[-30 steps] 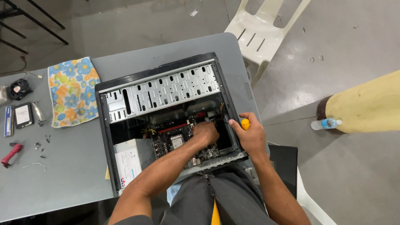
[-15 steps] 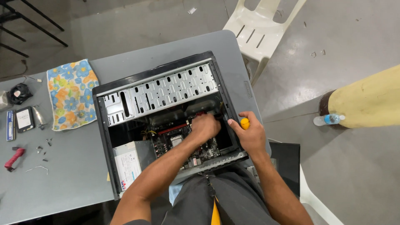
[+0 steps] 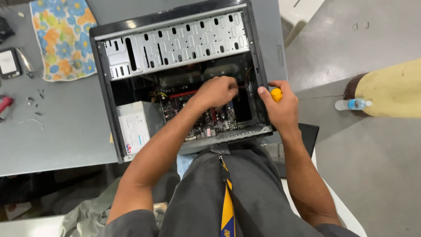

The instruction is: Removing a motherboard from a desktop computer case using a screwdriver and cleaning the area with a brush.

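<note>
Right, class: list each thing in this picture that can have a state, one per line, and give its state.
computer case: side panel off, lying open on the table.
left hand: reaching inside the case, above the circuit board.
right hand: closed around a yellow tool handle at the case's edge.
floral cloth: spread flat on the table.
water bottle: lying on its side on the floor.

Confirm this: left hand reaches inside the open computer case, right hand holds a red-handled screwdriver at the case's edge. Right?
Not quite. In the head view the handle in the right hand is yellow, not red. The left hand does reach inside the open computer case.
</note>
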